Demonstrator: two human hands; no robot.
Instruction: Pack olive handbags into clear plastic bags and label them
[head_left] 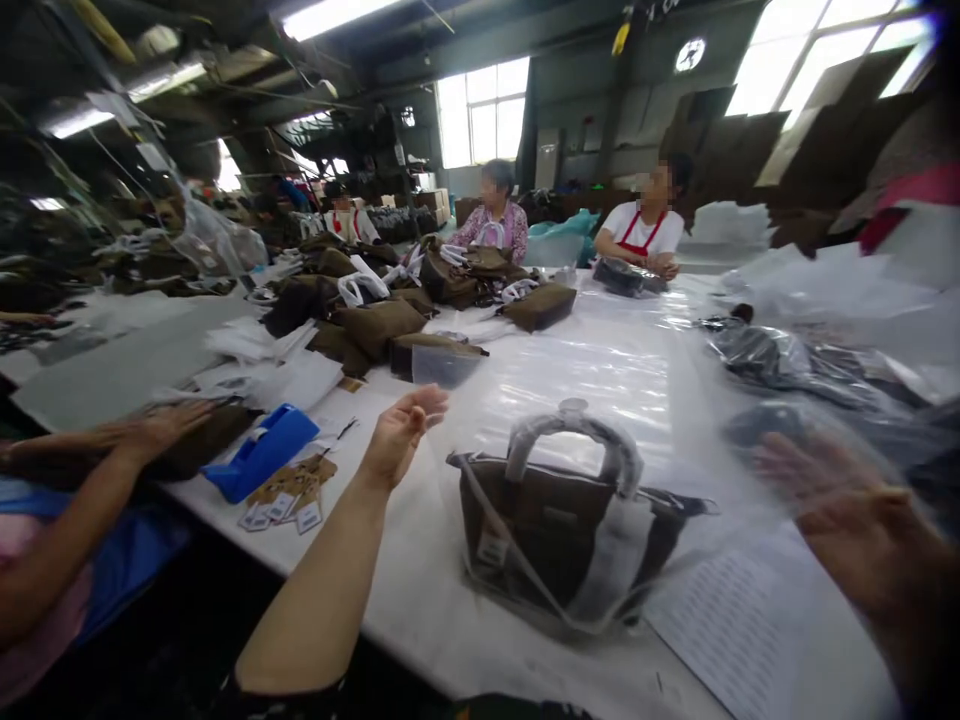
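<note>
At the far left, a co-worker's hand rests on a dark brown bag at the bench edge, with a pink sleeve below it. Just beside that hand sit a blue tape dispenser and a fanned row of 5 or so brown hang tags. Behind them, olive-brown bags lie heaped with white padding and white handle wraps.

Our left grip is up off the bench, its fingers apart and holding nothing, near the tags and the wrapped handbag. That handbag lies flat on the bench between our 2 hands, closer to us than to the heap, sealed in clear film, with its 2 handles standing up in white foam sleeves. A white tag shows through the film at its left side.

To handle it well, we want this placing: the bag square on a smooth surface, with open room on both sides for each grip.

Our right grip sits at the far right, blurred, above a printed sheet. We cannot tell whether it is pinching the loose film or is apart. Beyond it lie dark bags in plastic. At the far end, 2 co-workers sit at the bench.
</note>
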